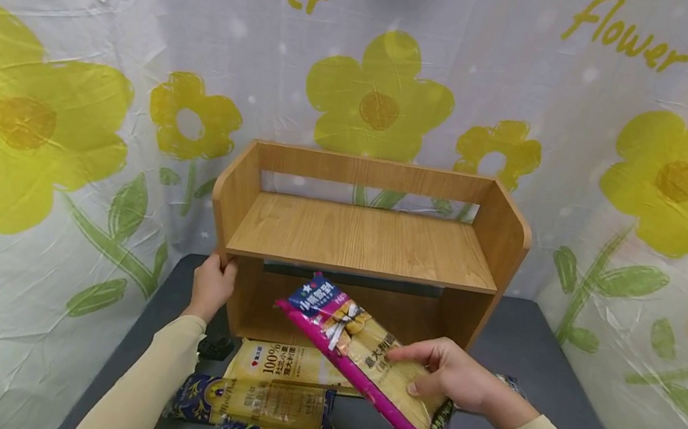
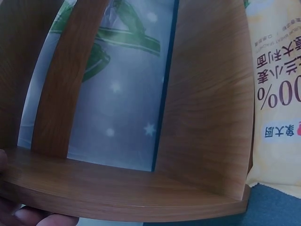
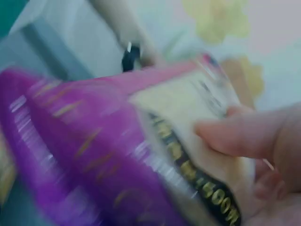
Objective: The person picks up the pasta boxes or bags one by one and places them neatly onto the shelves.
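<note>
My left hand (image 1: 213,287) grips the front edge of the left side panel of a two-tier wooden shelf (image 1: 367,241). In the left wrist view, its fingertips (image 2: 54,220) curl round the edge of that panel. My right hand (image 1: 450,374) holds a bag of pasta (image 1: 371,361) with magenta edges and a blue top corner, tilted in front of the lower tier. Seen from the right wrist, the thumb (image 3: 235,136) presses on the bag's front, near a black strip with gold print; this view is blurred.
Below the bag, a cream pasta packet (image 1: 286,364) lies along the shelf's front. Nearer are two blue-and-gold pasta packets (image 1: 266,405), one in front of the other, on the dark grey table (image 1: 560,384). Another packet's end (image 1: 509,382) shows behind the right wrist. A flower-printed curtain (image 1: 101,41) surrounds the table.
</note>
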`<state>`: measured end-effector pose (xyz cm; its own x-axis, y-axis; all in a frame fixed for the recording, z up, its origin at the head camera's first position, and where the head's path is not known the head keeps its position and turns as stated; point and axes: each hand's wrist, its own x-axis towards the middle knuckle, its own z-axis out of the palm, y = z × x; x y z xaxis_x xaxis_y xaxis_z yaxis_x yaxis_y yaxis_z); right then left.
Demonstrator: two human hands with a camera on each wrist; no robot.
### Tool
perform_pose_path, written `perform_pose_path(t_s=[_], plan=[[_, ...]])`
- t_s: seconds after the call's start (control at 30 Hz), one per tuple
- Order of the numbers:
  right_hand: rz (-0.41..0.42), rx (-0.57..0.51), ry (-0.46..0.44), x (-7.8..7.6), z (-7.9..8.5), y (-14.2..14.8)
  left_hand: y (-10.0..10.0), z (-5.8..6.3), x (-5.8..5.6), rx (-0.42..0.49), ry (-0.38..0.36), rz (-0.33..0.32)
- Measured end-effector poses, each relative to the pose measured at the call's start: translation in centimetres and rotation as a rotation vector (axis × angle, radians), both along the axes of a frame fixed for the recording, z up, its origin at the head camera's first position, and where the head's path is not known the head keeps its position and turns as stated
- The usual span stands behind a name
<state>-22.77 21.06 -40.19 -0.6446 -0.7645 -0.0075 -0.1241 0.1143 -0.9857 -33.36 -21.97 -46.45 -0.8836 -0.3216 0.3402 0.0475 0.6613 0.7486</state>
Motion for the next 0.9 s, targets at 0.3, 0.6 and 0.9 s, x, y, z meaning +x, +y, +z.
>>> perform_pose_path(t_s=[0.3,0.6,0.9], plan=[[-0.323,-0.098,-0.240,-0.8,5.5,-8.8,-0.3,0.1,0.2,-0.023,0.010,-0.012],[-0.588,-0.071,-0.251,-4.9,7.2,-17.3,-0.5,0.0,0.0,-0.055,0.015,-0.004],[-0.644,-0.094,-0.231,-7.9,6.4,-22.2,-0.3,0.1,0.1,-0.053,0.016,-0.002]])
